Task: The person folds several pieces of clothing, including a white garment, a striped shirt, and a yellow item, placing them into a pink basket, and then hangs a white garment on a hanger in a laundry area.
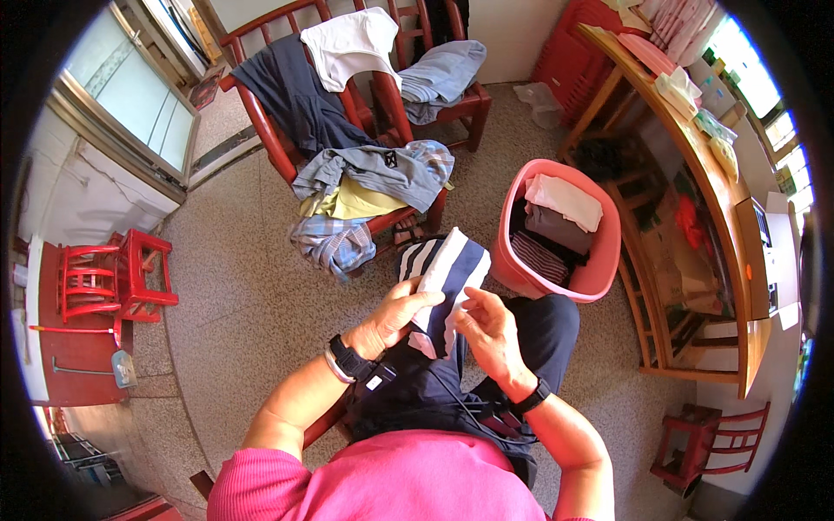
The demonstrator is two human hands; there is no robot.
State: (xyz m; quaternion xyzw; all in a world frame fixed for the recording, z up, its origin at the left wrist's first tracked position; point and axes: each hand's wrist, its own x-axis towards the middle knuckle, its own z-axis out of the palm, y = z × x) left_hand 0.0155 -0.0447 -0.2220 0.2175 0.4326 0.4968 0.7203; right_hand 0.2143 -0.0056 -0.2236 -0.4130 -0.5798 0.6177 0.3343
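Observation:
A folded striped garment point(452, 281) in navy and white is held above my lap, with pale pink cloth showing at its lower edge. My left hand point(389, 317) grips its left side, thumb on top and fingers underneath. At the right edge is my right hand point(487, 329), fingers curled and thumb close to the cloth; whether it pinches the fabric is unclear. Just beyond, to the right, a pink plastic tub point(506, 264) contains folded clothes, among them a pale pink piece point(565, 200), a dark grey one point(559, 228) and a striped one point(539, 255).
A red wooden chair point(273, 140) ahead bears loose clothes, including a grey shirt point(371, 172) and plaid cloth point(335, 241). Folded light-blue clothes point(443, 68) lie on a second seat. A wooden desk point(707, 169) runs along the right; red chairs point(140, 277) stand left.

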